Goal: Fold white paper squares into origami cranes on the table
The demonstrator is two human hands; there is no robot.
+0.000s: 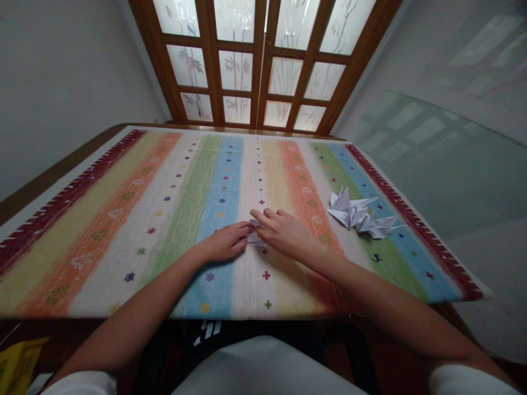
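A small piece of folded white paper (256, 240) lies on the striped tablecloth in front of me, mostly covered by my fingers. My left hand (225, 241) grips its left side, thumb and fingers pinched together at the paper's upper edge. From the right, my right hand (283, 230) closes on the same paper, with its thumb and some fingertips hidden behind the hand. Several finished paper cranes (362, 215), also white, sit in a cluster to the right of my right hand, apart from it.
The striped tablecloth (173, 219) covers the table, whose brown wooden edge (66, 164) shows at the left. Behind stand wooden doors (259, 66) with frosted panes. A glass sheet (444, 164) leans by the right wall. Something yellow (20, 362) is at the lower left.
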